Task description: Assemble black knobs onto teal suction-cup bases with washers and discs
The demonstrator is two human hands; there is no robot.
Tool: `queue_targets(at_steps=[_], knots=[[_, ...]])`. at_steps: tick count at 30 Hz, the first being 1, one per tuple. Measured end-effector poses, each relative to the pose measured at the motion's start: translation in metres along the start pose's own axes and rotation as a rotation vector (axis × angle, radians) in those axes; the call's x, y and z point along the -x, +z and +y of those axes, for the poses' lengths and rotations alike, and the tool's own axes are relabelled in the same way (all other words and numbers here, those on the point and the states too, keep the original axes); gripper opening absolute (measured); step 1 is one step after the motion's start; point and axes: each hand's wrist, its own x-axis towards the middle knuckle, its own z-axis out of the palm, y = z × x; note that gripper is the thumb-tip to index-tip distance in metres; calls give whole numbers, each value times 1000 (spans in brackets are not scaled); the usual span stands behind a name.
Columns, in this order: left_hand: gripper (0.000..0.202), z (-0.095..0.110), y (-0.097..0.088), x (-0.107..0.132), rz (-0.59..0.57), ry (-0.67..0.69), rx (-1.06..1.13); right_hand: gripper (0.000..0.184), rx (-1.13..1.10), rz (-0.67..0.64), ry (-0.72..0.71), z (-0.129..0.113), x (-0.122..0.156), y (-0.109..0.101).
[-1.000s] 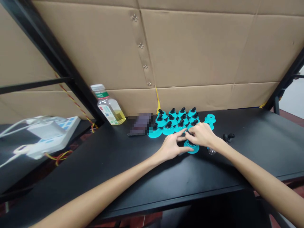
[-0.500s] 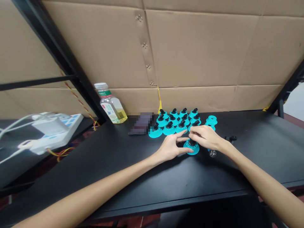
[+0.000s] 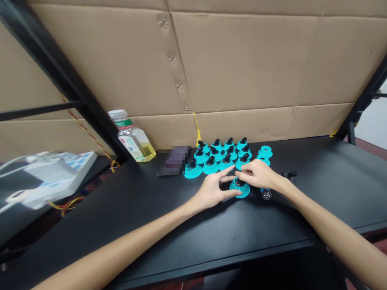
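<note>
Two bare hands meet over one blue-green cup [image 3: 240,191] that sits near the front of the black table [image 3: 181,241]. The left hand [image 3: 213,189] is curved around its left side. Its thumb touches the rim, and its pointing finger sticks out apart. The right hand [image 3: 256,173] has its fingertips bunched together, pinching the black top [image 3: 240,182] of that cup.

By the right wrist is one clear round thing [image 3: 266,195]. Past the wrist lies a small black bit [image 3: 292,174]. Behind the hands stand twelve more cups [image 3: 210,168], each with a black knob, in three rows of four. Beside them, on the right, I see at least two blue-green rings [image 3: 267,154]. On the left are one phone [image 3: 174,159] and one bottle [image 3: 137,147] with some yellow drink. Four metal clips [image 3: 172,59] run down the cardboard wall [image 3: 248,60].

The right fingers hide most of the black top. I can't tell if the left fingers squeeze the cup from behind. The wrist covers part of the clear thing, and the phone is blurred into squares.
</note>
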Motion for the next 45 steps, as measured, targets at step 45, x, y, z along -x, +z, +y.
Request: queue_targets(at_steps=[45], knots=[[68,3,0,-5,-30,-28,3,28,-353,-98,-43,-2,5,-11]])
